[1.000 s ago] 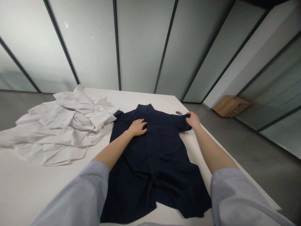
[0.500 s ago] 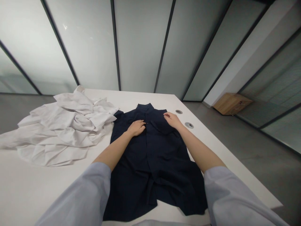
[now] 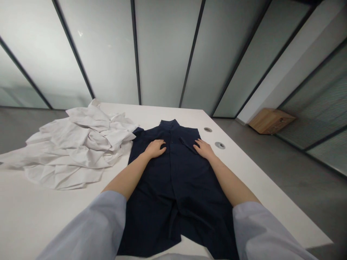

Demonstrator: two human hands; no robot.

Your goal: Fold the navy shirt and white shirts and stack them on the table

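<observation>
Though dim, hands point(image 3: 155, 148) on prob. shirt point(image 3: 173, 202)

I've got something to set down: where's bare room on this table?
Bare tabletop runs right of the navy shirt, past two round grommets; more lies left of the shirt, below the crumpled white garment. It's crowded where that garment meets the shirt's shoulder and at the chest, under the left hand and right hand.

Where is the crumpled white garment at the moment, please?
In the head view, the crumpled white garment lies on the left of the white table, right beside the navy shirt.
</observation>
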